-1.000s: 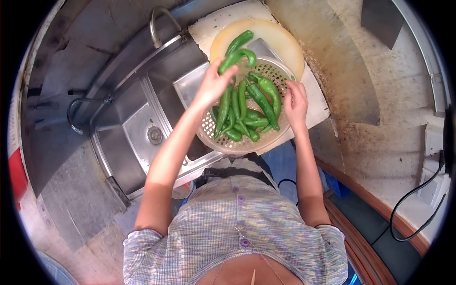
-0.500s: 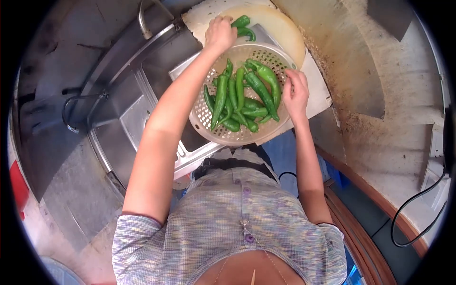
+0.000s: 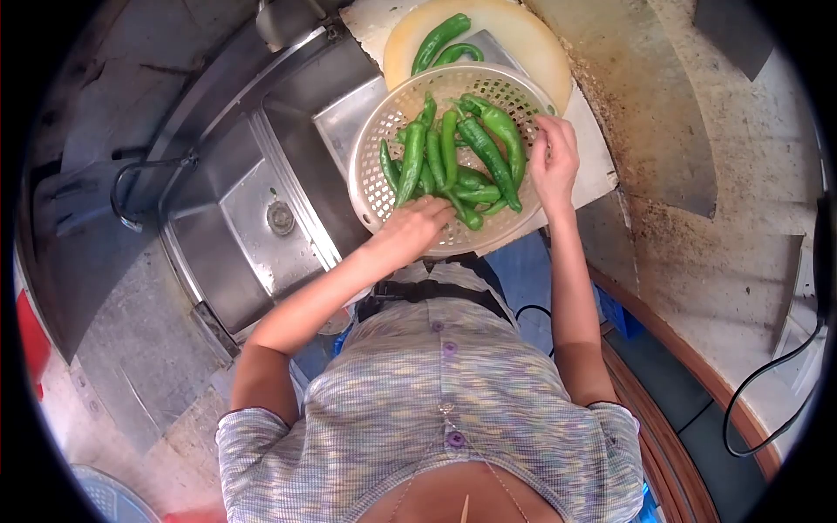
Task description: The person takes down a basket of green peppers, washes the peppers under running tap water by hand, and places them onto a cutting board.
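Note:
A pale plastic colander holds several long green peppers. My left hand reaches over its near rim, fingers curled down onto a pepper at the front of the pile; the fingertips are partly hidden. On the right side, my right hand grips the colander's rim between thumb and fingers. Behind the colander, a round cutting board bears a straight green pepper and a curved one. A wide metal blade lies beside them, partly covered by the colander.
To the left is a steel sink with a drain and a curved faucet. A stained wall panel borders the board on the right. A black cable hangs at far right.
My left hand has come back from the peppers on the cutting board to the front of the colander, leaving two peppers on the board. My right hand stays at the rim.

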